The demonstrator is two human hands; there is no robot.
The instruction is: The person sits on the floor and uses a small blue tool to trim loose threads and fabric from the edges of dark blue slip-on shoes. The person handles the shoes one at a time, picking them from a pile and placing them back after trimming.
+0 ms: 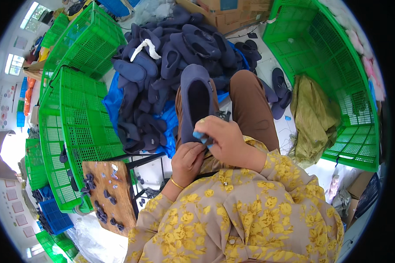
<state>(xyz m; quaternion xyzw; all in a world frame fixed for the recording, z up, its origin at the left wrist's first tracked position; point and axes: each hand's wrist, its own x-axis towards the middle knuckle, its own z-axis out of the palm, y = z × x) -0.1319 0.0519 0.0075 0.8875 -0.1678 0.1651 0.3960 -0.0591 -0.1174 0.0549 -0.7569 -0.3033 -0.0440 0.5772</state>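
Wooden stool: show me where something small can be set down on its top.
The wooden stool has bare wood down its right side, between the small dark pieces and the right edge, and a smaller patch at its upper-left corner, above those pieces and left of the pale scraps. The left edge and lower part are crowded.

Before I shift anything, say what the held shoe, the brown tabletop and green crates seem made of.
Held shoe: likely fabric, matte, showing no gloss. Brown tabletop: probably wood, dull, with grainlike streaks. Green crates: seemingly moulded plastic, slightly glossy, walls gridded.
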